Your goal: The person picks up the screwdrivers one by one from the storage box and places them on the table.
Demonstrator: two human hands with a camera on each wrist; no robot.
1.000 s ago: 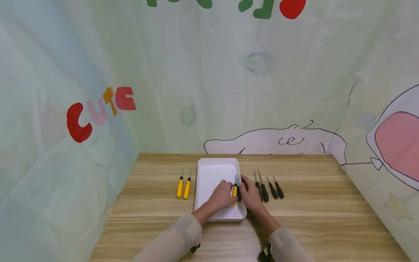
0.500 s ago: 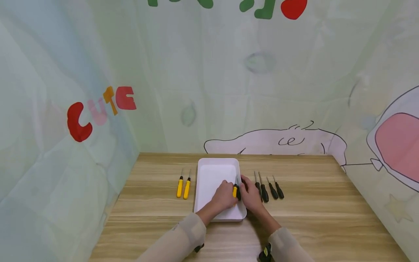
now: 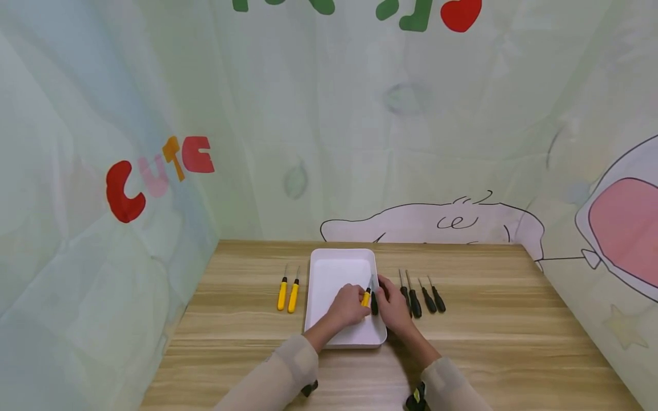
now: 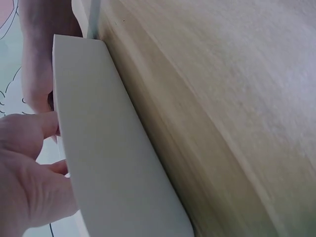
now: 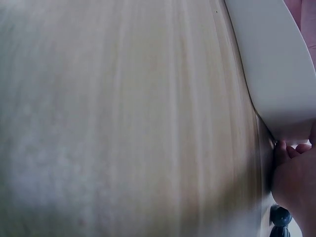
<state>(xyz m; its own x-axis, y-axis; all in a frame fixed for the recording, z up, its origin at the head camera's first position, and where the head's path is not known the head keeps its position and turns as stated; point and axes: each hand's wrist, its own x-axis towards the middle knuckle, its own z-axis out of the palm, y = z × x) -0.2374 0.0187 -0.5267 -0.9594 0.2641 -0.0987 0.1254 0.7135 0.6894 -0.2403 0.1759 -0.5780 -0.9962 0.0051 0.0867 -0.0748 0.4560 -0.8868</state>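
The white tray [image 3: 329, 268] lies flat on the table. Inside it, my left hand [image 3: 348, 305] pinches the yellow handle of a screwdriver [image 3: 366, 298] near the right wall. A black-handled screwdriver [image 3: 374, 304] lies along that wall, just right of the yellow one. My right hand [image 3: 393, 305] grips the tray's right edge, thumb on the inner side and fingers outside. In the left wrist view the near wall of the tray [image 4: 108, 148] hides the screwdrivers from sight, and part of my left hand [image 4: 34, 173] shows beyond it. Fingers of my right hand [image 5: 296, 177] touch the tray's outer wall [image 5: 271, 59].
Two yellow-handled screwdrivers [image 3: 293, 295] lie left of the tray on the wooden table [image 3: 488, 342]. Several black-handled screwdrivers [image 3: 428, 298] lie to the right, close to my right hand. A printed cloth [image 3: 308, 142] hangs behind the table.
My left hand has shifted slightly left with the yellow screwdriver, whose handle now tilts and stands apart from the black one. My right hand has stayed on the tray edge.
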